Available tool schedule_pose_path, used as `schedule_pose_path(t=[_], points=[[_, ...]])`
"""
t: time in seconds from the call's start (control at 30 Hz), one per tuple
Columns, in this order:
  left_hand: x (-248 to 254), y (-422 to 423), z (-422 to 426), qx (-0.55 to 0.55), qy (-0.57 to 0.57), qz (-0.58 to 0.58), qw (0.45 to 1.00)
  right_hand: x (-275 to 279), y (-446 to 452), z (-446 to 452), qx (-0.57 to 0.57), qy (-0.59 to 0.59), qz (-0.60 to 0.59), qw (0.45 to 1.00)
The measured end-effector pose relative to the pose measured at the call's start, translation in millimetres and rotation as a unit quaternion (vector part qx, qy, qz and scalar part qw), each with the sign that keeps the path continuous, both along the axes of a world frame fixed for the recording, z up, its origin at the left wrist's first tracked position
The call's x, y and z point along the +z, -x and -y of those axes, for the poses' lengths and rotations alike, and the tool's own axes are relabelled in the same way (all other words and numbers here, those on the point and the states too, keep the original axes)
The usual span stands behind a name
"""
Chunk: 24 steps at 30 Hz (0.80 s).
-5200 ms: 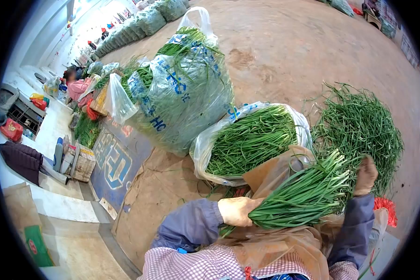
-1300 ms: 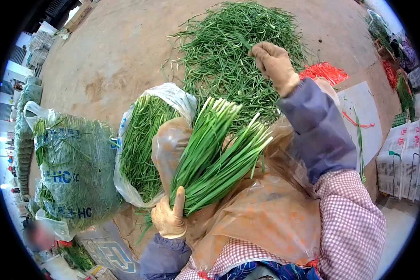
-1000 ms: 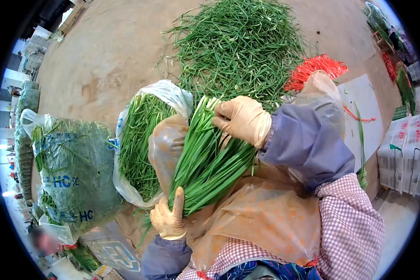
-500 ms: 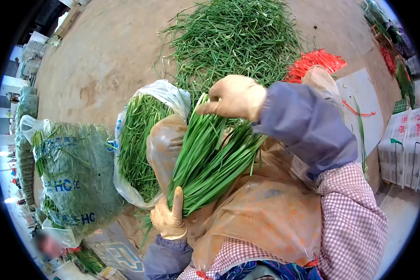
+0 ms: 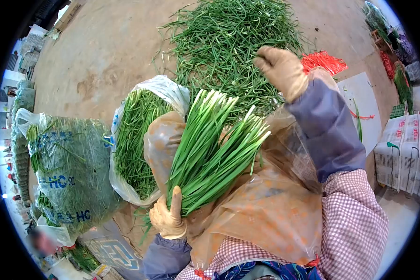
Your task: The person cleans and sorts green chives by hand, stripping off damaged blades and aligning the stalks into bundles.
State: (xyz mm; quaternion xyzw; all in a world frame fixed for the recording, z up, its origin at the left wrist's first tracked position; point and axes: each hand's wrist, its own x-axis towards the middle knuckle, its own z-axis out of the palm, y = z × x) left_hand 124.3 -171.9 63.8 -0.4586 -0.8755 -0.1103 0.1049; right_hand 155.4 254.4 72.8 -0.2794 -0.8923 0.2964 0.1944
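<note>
My gloved left hand (image 5: 168, 215) is closed round the leafy lower end of a bunch of green stalks (image 5: 210, 154), which fans into two parts with pale ends pointing up and away. The bunch lies over the brown plastic apron (image 5: 266, 205). Over the near right edge of a loose heap of green stalks (image 5: 233, 42) is my gloved right hand (image 5: 284, 70), its fingers bent together; whatever is between them is too small to make out. Left of the bunch stands an open white bag (image 5: 121, 172) packed with green stalks.
A full clear bag (image 5: 74, 172) with blue print stands at the left. Red ties (image 5: 324, 62) lie beyond my right sleeve, near a pale board (image 5: 364, 112). White crates (image 5: 401, 151) are at the far right. Part of a person (image 5: 43, 242) shows at lower left.
My right hand has moved from the pale ends of the bunch up and right to the heap's edge. My left hand stays closed on the bunch. Earlier, the view was turned more toward the left.
</note>
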Motion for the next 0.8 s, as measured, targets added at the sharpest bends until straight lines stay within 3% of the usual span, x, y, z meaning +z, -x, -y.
schedule_pose_path(t=[0.03,0.1,0.13,0.17,0.2,0.33,0.37,0.43,0.47,0.53,0.67,0.8], points=[[0.1,0.2,-0.9,0.001,0.004,0.004,1.0,17.2,-3.8,18.9,0.049,0.084,0.029,0.995],[1.8,-1.3,-1.2,0.006,0.014,0.01,1.0,29.7,-15.7,60.1,0.12,0.136,0.045,0.982],[3.9,-2.5,-1.7,0.007,0.018,0.01,1.0,50.7,-11.1,78.3,0.174,0.096,0.195,0.961],[6.4,-3.5,-2.8,0.006,0.022,0.01,1.0,50.0,-8.3,90.7,0.236,0.059,0.228,0.943],[7.9,-3.4,-4.1,0.003,0.024,0.009,1.0,21.5,-9.1,104.1,0.225,-0.02,0.131,0.965],[2.7,-8.0,2.5,0.018,0.03,0.011,0.999,-26.5,-1.4,97.6,0.203,-0.028,0.063,0.977],[-1.7,-8.5,5.3,0.023,0.026,0.013,0.999,-24.2,-2.3,85.0,0.212,-0.046,0.106,0.97],[-6.5,-9.4,7.1,0.026,0.008,0.024,0.999,-40.3,-9.2,43.8,0.138,-0.093,0.07,0.984],[-8.3,-9.5,7.1,0.024,-0.007,0.033,0.999,-31.3,-8.3,19.6,0.069,-0.114,0.195,0.972],[-10.5,-9.5,7.1,0.021,-0.029,0.049,0.998,-47.5,-20.2,-34.7,-0.063,-0.133,0.2,0.969],[-15.3,-11.5,5.4,0.026,-0.068,0.074,0.995,-6.5,-40.6,-41.9,-0.088,-0.098,0.123,0.984],[-15.5,-12.8,2.7,0.025,-0.091,0.076,0.993,31.7,-53.7,16.4,0.035,0.107,-0.077,0.991]])
